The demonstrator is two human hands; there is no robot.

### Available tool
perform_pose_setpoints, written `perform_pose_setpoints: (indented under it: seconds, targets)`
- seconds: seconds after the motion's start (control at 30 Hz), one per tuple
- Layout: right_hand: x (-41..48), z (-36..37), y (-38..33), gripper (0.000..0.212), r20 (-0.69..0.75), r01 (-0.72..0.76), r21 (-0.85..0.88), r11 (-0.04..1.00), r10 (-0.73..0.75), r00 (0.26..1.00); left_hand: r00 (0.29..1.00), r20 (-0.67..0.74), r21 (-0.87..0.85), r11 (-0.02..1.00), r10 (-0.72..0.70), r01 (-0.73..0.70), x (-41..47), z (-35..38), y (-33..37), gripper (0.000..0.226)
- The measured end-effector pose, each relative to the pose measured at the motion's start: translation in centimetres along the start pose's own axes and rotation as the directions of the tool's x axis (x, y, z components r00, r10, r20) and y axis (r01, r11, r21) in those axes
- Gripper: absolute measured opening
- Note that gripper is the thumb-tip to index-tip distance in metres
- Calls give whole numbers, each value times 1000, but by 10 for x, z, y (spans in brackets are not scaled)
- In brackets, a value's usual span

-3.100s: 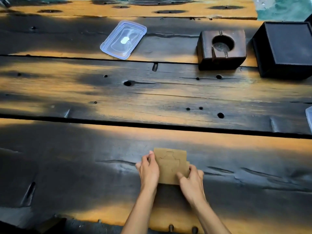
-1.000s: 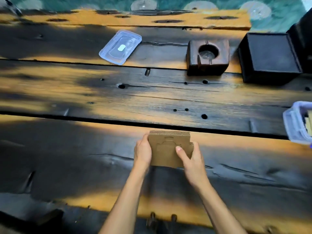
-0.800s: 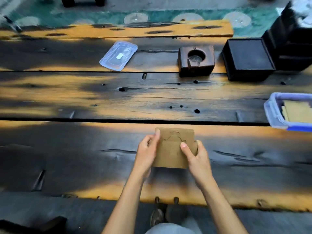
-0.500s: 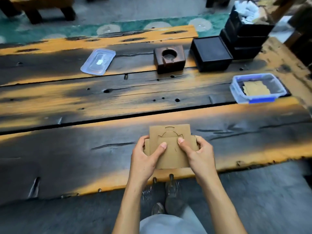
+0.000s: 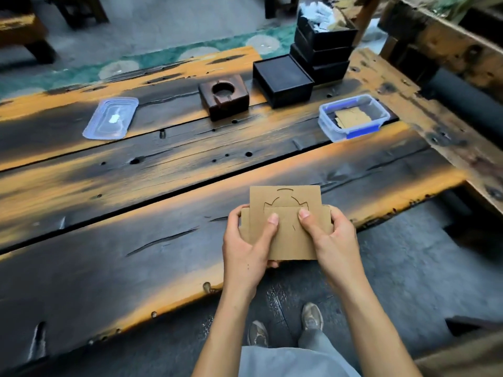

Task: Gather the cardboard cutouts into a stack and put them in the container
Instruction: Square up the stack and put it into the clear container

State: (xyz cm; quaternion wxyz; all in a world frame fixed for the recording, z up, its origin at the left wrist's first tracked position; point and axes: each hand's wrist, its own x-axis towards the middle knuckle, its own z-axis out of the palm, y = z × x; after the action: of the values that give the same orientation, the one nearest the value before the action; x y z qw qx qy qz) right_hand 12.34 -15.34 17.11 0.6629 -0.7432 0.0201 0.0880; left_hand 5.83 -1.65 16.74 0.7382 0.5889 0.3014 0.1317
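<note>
A stack of cardboard cutouts (image 5: 285, 235) is held in both hands just above the near edge of the counter (image 5: 136, 240), toward its right end. The stack is not squared up. One sheet, cut with a gear-like outline, stands out beyond the others on the far side, and a wider sheet juts out at both sides.

The left hand (image 5: 246, 246) is closed round the left edge of the stack, with its fingers (image 5: 272, 263) curled underneath and its thumb pressed on the top sheet. The right hand (image 5: 330, 238) is closed round the right edge in the same way, and its thumb is laid just beside the left thumb.

The container (image 5: 326, 123), a clear tub with blue clips, is set near the right end of the counter, well apart from the hands. It is uncovered, and cardboard pieces (image 5: 352, 118) are seen inside it.

A clear plastic lid (image 5: 111, 118) is laid flat toward the far left. Between lid and container, a wooden block (image 5: 224, 100) with a round hollow and a black box (image 5: 283, 76) are placed along the far side. More black boxes (image 5: 324, 53) are stacked at the far right corner.
</note>
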Motion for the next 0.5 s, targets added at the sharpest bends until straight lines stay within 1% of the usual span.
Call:
perform_pose_setpoints:
  seconds: [0.13, 0.3, 0.4, 0.5]
  targets:
    - [1, -13, -3, 41, -21, 11, 12, 1000, -11, 1000, 998, -2, 24, 998, 56, -56, -2, 14, 4, 36]
    - [10, -33, -2, 41, -30, 1, 12, 1000, 0, 1000, 998, 10, 0, 998, 67, -67, -1, 37, 4, 38]
    - [18, -54, -1, 35, -33, -2, 39, 999, 3, 999, 997, 36, -15, 997, 72, -72, -4, 58, 2, 37]
    - [30, -75, -1, 32, -38, 13, 29, 999, -12, 999, 996, 47, -31, 997, 70, -68, -4, 84, 1, 35]
